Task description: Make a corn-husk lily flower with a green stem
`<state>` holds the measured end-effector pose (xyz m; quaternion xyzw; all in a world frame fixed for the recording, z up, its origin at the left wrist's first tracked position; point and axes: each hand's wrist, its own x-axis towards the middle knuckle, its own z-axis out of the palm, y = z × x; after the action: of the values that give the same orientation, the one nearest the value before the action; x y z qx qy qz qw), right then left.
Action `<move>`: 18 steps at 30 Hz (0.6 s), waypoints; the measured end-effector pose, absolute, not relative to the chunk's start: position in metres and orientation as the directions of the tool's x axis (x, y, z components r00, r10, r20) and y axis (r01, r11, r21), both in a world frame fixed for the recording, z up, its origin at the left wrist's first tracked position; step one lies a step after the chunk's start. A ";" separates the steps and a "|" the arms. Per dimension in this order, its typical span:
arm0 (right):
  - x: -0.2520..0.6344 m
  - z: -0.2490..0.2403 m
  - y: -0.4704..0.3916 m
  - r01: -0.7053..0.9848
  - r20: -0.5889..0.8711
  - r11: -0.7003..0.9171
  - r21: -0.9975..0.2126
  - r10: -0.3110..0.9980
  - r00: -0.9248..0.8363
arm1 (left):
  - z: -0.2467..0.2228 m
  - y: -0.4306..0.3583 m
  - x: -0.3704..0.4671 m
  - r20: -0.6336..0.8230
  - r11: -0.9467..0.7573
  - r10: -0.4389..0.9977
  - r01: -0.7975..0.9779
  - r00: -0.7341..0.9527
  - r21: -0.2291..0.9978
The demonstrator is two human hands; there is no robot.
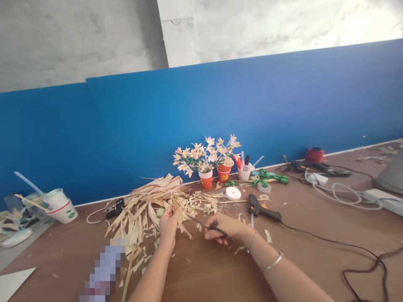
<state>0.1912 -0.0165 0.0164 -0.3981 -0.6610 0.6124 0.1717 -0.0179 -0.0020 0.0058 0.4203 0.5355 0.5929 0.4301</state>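
My right hand (225, 228) is closed round the dark handles of a pair of scissors (197, 220), whose blades point left toward my other hand. Pinched in the fingers of my left hand (170, 224) is a small piece of pale dried husk (176, 205); its exact shape is hard to make out against the scraps behind it. A heap of dried husks (138, 214) spreads behind and to the left of that hand. Small cut scraps (209, 205) lie around the scissor tips.
Husk flowers stand in red paper cups (206, 181) by the blue partition (220, 105). A white tape roll (233, 193), a black glue gun (264, 209) with its cord, green tape (267, 176) and white cables (346, 197) lie to the right. A white cup (64, 212) stands left.
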 end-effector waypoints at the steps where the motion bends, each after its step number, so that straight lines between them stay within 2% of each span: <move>1: 0.191 0.015 -0.016 0.324 -0.262 -0.065 -0.944 0.745 -0.614 | 0.005 -0.002 -0.018 0.032 -0.050 0.965 -0.063 -0.260 0.997; 14: 0.190 0.006 -0.013 0.309 -0.234 -0.043 -0.950 0.754 -0.614 | 0.008 -0.006 -0.012 -0.074 0.059 0.995 -0.210 -0.066 0.976; 18: 0.190 0.006 -0.013 0.316 -0.243 -0.051 -0.947 0.758 -0.606 | 0.003 -0.004 -0.015 -0.090 0.079 0.994 -0.169 -0.057 0.982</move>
<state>0.1896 -0.0127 0.0058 -0.4042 -0.6639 0.6018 0.1835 -0.0146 -0.0040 0.0034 0.4185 0.4931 0.5340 0.5446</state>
